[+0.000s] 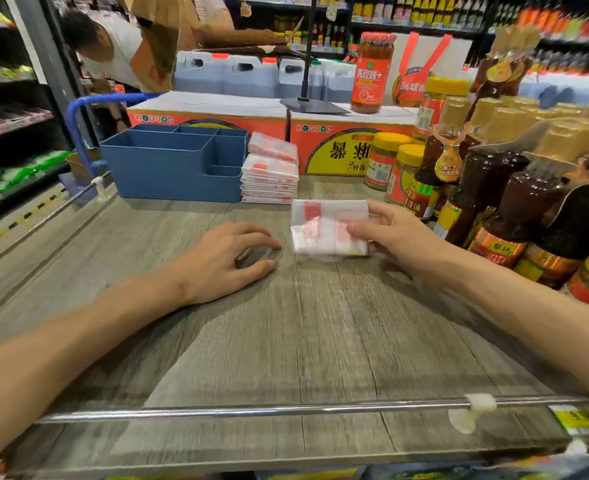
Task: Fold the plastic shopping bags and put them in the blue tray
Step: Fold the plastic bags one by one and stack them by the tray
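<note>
A folded white and red plastic bag (324, 225) is held just above the wooden shelf top, with my right hand (395, 233) gripping its right edge, thumb on top. My left hand (223, 258) rests on the wood to the left of the bag, fingers loosely curled and holding nothing. The blue tray (168, 171), divided into compartments, stands at the back left. Right beside it, on its right, is a stack of folded bags (269, 171), with the top one tilted.
Bottles of dark sauce (508, 199) and yellow-lidded jars (386, 161) crowd the right side. Orange cartons (338, 150) line the back, with a stand's black base (315, 106) on top. A metal rail (286, 410) runs along the near edge. A person bends behind the cartons at upper left.
</note>
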